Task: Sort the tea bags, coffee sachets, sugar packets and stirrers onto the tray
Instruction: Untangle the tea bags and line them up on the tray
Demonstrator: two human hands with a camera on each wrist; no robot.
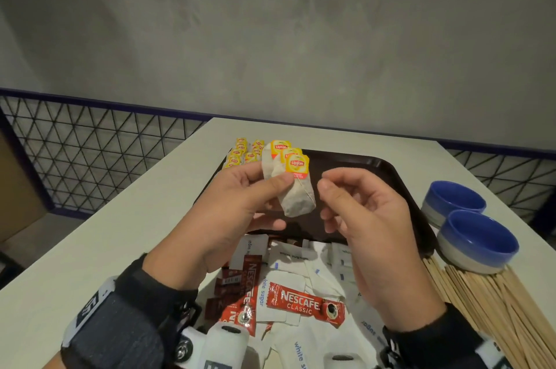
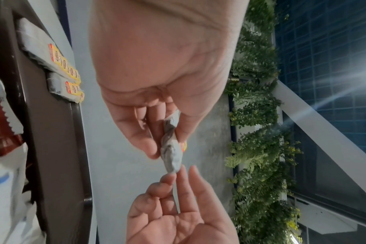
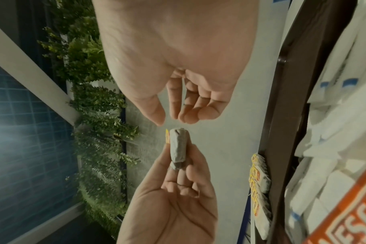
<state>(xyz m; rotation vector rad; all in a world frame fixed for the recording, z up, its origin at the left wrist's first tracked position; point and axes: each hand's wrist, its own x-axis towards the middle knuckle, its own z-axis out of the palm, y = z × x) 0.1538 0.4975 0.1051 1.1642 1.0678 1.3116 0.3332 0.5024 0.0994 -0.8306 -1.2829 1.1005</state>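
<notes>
Some tea bags [image 1: 242,152] on tray [image 1: 361,164], left hand [image 1: 237,206] gripping more, right hand [image 1: 361,212] loosely curled, empty; sachets [image 1: 305,304], sugar packets [image 1: 293,258], stirrers [image 1: 493,302] unsorted

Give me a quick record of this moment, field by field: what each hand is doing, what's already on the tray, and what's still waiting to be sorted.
left hand: pinches a small bunch of tea bags above the tray
right hand: holds nothing, fingers loosely curled beside the bunch
tray: dark, with more tea bags stacked at its far left corner
unsorted pile: coffee sachets and white sugar packets, near the person
stirrers: wooden, on the table at the right
bowls: two blue ones, right of the tray
</notes>
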